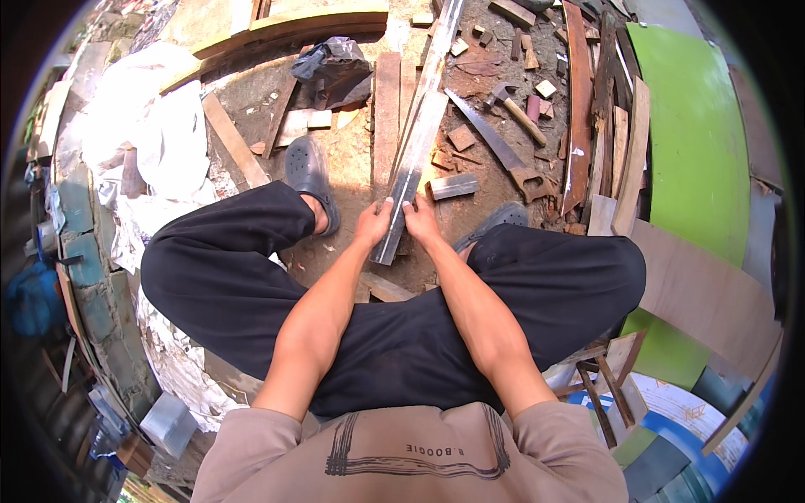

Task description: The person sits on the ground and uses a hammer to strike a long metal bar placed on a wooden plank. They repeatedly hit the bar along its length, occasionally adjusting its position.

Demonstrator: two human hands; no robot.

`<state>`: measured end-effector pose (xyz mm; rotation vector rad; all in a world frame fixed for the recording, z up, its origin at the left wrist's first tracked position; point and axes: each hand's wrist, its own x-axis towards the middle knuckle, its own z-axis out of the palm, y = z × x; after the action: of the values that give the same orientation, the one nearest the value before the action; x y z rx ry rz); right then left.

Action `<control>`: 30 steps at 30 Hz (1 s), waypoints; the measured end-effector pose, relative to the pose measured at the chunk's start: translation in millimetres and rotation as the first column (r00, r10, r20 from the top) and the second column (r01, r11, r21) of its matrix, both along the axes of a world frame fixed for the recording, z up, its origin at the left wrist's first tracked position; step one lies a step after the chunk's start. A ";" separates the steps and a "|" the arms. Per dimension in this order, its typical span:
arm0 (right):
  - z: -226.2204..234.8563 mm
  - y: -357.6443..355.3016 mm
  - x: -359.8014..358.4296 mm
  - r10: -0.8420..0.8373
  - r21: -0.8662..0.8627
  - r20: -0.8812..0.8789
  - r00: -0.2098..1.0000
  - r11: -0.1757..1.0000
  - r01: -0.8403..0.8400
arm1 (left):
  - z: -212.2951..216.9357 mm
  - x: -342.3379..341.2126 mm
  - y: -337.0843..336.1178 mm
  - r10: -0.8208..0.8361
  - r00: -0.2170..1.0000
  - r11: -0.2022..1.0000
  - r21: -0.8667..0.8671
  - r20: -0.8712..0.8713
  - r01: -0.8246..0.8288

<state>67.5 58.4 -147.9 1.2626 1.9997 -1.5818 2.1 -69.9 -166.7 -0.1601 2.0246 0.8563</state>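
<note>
Both my hands grip a long, narrow grey board (414,159) by its near end, between my knees. My left hand (373,225) is closed on its left edge, and my right hand (422,223) on its right edge. Each thumb rests near the top face, while the other fingers are mostly hidden beneath. The board slants away from me, up and slightly right. Just right of my right hand lies a short grey block (454,186). Beyond it are a handsaw (493,141) with a wooden handle and a claw hammer (519,112), both on the ground.
Left of the board stands a brown plank (386,113); a dark plastic bag (342,77) lies farther left. Several wood offcuts are scattered at far right, near long boards (579,109) and a green panel (693,138). White sheeting (142,109) covers the left side.
</note>
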 end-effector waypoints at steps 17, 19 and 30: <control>-6.2 -30.9 2.3 0.140 0.103 0.182 0.973 0.982 -0.160 | -27.3 43.9 -33.2 0.631 0.313 0.638 -0.246 0.710 -0.730; 2.3 -38.2 0.1 0.155 0.119 0.189 0.970 0.977 -0.179 | -25.0 45.0 -36.1 0.612 0.311 0.633 -0.214 0.727 -0.744; 7.8 -45.6 -1.0 0.082 0.122 0.197 0.977 0.987 -0.108 | -24.4 50.2 -29.9 0.583 0.373 0.648 -0.136 0.721 -0.749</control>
<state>66.5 12.8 -140.1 1.2914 2.0372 -1.2516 52.3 -99.7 -191.1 -1.1121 1.0290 1.2553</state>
